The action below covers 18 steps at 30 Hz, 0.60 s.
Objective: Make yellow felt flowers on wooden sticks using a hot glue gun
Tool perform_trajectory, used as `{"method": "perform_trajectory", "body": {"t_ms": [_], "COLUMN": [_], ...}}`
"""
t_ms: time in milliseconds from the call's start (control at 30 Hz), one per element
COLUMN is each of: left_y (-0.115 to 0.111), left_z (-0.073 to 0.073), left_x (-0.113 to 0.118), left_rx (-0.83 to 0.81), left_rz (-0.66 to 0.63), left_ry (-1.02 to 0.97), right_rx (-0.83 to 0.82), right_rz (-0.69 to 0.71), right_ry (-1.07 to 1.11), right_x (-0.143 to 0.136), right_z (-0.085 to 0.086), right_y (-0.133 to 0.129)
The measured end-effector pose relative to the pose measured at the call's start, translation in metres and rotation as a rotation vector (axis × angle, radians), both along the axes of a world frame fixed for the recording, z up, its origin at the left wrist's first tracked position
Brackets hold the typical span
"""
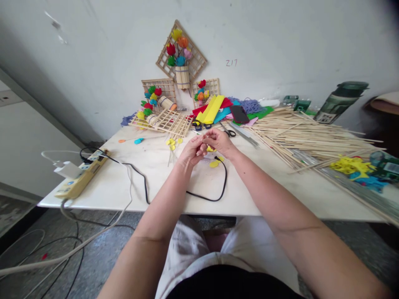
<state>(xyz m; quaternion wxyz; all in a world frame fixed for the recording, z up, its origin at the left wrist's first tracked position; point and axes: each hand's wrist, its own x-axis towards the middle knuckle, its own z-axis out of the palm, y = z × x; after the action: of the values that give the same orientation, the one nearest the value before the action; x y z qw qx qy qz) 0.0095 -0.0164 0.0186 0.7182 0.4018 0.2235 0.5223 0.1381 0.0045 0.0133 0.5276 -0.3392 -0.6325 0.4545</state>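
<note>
1. Round yellow pieces [214, 164] lie on the tabletop [168, 187], just nearer than the fingers; more yellow shows beneath the right hand [220, 142].
2. Both forearms stretch forward; the left hand [191, 152] meets the right, fingertips pinched together. Whether they grip anything, I cannot tell.
3. Farther back, a stick-built basket [182, 77] against a diamond lattice [195, 57] holds colourful flowers [183, 42].
</note>
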Motion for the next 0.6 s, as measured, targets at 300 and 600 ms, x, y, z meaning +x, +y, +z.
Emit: {"method": "perform_trajectory", "body": {"t_ms": [300,600], "left_y": [0.005,-0.001], "left_z": [-0.005,0.003], "left_x": [0.005,0.0], "left_rx": [0.13,0.04], "left_rz": [0.085,-0.117], "left_ry": [0.108,0.076], "right_rx": [0.051,0.049], "right_rz": [0.021,-0.025], "right_ry": [-0.01,-0.038], "right_x": [-0.002,0.002], "right_z": [0.004,0.013], "right_y": [-0.006,-0.007]}}
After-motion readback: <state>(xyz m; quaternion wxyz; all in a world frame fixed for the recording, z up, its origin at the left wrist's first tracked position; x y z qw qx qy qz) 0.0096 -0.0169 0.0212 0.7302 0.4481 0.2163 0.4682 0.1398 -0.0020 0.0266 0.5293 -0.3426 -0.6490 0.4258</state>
